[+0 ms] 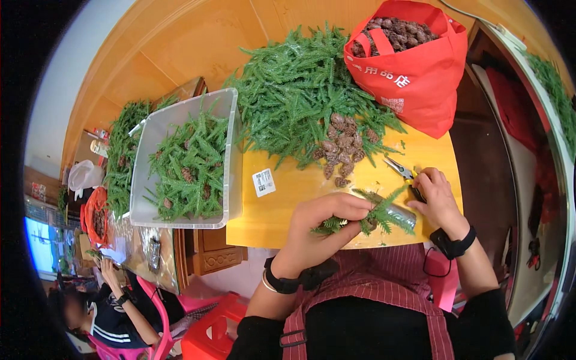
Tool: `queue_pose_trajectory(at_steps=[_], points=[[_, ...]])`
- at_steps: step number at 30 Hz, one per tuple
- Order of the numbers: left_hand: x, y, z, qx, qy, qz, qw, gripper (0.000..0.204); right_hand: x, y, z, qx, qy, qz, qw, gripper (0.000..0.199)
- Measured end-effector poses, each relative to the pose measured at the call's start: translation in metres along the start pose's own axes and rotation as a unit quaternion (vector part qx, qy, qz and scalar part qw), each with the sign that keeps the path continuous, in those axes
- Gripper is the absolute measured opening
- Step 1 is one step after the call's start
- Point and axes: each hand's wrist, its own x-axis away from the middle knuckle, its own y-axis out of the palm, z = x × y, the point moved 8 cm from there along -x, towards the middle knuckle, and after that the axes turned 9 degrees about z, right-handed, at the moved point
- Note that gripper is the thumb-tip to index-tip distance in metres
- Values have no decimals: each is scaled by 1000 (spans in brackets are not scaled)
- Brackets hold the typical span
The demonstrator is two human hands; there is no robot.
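My left hand (321, 222) grips a small green artificial fir sprig (384, 211) with a pine cone at its base, just above the near edge of the yellow table (288, 195). My right hand (435, 201) rests on the dark handles of yellow-handled pliers (403, 171), fingers curled over them. A small heap of brown pine cones (343, 147) lies on the table just beyond both hands, in front of a big pile of green fir sprigs (300, 90).
A red bag (420, 78) full of pine cones stands at the back right. A clear plastic bin (231, 150) holding finished sprigs sits at the left. A white label (263, 182) lies on the table. Another person (114, 300) works at lower left near red stools (210, 333).
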Motion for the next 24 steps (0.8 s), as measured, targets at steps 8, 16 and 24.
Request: queue_pose_trajectory(at_steps=[8, 16, 24], points=[[-2, -3, -6, 100, -33, -39, 994, 20, -2, 1, 23, -63, 23, 19, 998, 25], [-7, -3, -24, 256, -96, -64, 960, 21, 16, -74, 21, -242, 92, 99, 961, 7], [-10, 11, -23, 383, -76, -141, 910, 23, 4, -91, -59, -314, -89, -56, 944, 20]])
